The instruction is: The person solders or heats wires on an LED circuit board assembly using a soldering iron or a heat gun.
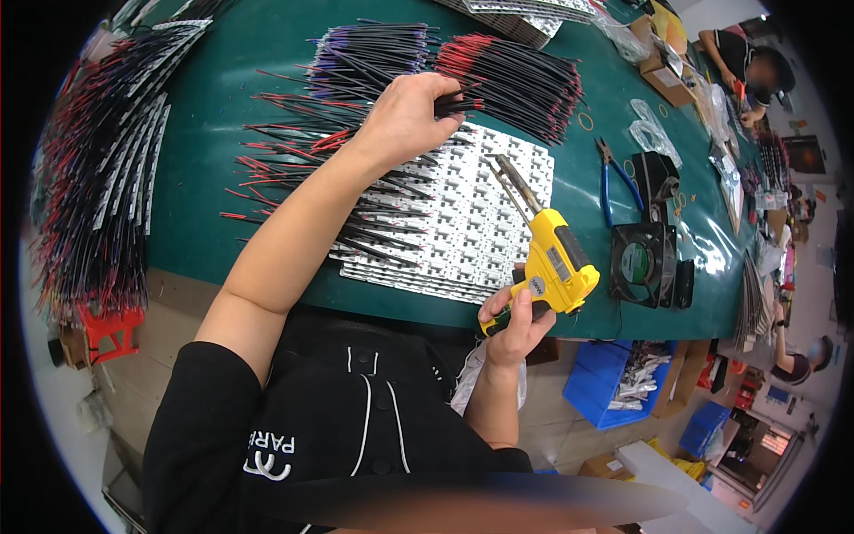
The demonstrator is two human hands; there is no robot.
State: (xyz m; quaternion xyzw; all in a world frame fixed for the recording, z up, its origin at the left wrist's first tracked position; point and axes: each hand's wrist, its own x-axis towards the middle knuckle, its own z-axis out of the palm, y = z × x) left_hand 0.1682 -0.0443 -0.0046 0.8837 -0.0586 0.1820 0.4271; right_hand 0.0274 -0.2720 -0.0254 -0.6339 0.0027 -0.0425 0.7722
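Observation:
My left hand [407,114] is over the far part of a white circuit board panel [485,236], its fingers closed on black wires [455,101] with red ends. How many wires it holds is hidden. In my right hand [518,329] is a yellow soldering gun [556,267], its metal tip angled up and left above the panel. Rows of black wires with red ends [276,160] stick out leftward from the panel, which lies on others like it. Beyond it lie a bundle of red and black wires [520,84] and a purple and black one [369,58].
On the green table [209,178], blue-handled pliers [614,182] and a black fan [642,265] lie to the right. Wired panels [111,160] are heaped at the left. Below the table edge stands a blue bin [592,383]. Another person [734,58] sits at the far right.

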